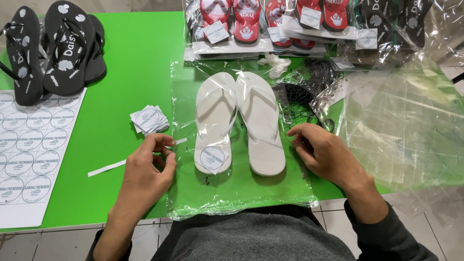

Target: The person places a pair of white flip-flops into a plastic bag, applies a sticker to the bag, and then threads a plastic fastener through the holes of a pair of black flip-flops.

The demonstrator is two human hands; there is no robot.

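Pinching a thin white strip [176, 141] in my left hand [152, 162] while my right hand [321, 150] presses flat and empty on the clear bag [232, 193] holding the white sandals [239, 121] on the table [135, 67], bagged and labelled, apparently unsealed.

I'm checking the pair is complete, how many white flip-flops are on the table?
2. Left white flip-flop and right white flip-flop lie side by side inside the clear plastic bag on the green table, between the left hand and right hand.
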